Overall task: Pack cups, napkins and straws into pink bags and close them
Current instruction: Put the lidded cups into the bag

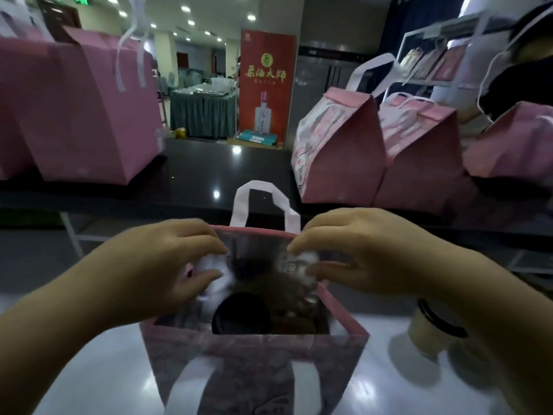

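Note:
An open pink bag [254,348] with white handles stands on the shiny counter in front of me. Inside it a cup with a black lid [241,317] stands upright. My left hand [167,265] pinches the bag's left side near the top, thumb and fingers curled around white material. At the right side of the opening, my right hand [359,253] pinches the top of the bag in the same way. The view is blurred, so what lies between the fingers is unclear. A second cup with a black lid [434,327] stands on the counter under my right forearm.
Closed pink bags stand on a raised dark shelf: a tall one at left [89,115], two patterned ones at right [338,151] [425,157] and another at far right [514,145]. A person in dark clothes [526,70] is at the upper right.

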Available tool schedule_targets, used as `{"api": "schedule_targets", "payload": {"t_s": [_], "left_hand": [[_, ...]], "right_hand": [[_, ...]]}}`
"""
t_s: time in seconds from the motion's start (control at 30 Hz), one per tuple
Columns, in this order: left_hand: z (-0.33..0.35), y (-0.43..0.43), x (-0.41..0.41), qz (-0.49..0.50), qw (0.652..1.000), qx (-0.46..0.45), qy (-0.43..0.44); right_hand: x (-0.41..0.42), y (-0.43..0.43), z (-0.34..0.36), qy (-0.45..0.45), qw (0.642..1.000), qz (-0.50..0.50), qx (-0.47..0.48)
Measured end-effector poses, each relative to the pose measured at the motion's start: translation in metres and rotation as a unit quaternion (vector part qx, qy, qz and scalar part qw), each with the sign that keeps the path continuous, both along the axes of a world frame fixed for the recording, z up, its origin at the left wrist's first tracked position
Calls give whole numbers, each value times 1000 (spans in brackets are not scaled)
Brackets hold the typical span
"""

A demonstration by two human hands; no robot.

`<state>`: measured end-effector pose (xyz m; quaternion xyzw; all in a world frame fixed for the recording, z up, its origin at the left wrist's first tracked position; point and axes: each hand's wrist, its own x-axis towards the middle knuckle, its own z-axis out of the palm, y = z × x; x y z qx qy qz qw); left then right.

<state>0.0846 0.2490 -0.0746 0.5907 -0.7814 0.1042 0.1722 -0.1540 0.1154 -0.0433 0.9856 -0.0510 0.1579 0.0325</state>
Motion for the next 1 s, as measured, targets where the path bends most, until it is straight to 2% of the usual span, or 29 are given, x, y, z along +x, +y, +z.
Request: {"api": "schedule_targets", "payload": {"t_s": [0.1, 0.2, 0.27, 0.37, 0.47, 0.63, 0.8, 1.0], "left_hand": [[15, -12, -35, -44, 999, -11, -28], [24, -28, -73, -88, 993, -10, -75], [25, -38, -98, -114, 986, -1, -117], [22, -52, -130, -140, 976, 14, -164], [19, -66, -153, -152, 972, 14, -181], [15, -82, -180, -132, 975, 38, -175], [10, -85, -190, -120, 979, 65, -150], [4, -82, -187, -101, 983, 71, -134]], "right_hand": [[-46, -4, -2, -45, 997, -60, 23], [-91, -14, -13, -45, 989, -134, 47], [-117, -21, -23, -2, 977, -209, 51], [-150, -38, -43, 117, 937, -324, 67], [-174, -62, -65, 186, 899, -384, 99], [-191, -104, -110, 244, 863, -429, 107], [-196, -128, -141, 283, 830, -447, 173], [-197, -125, -145, 242, 852, -437, 156]]}}
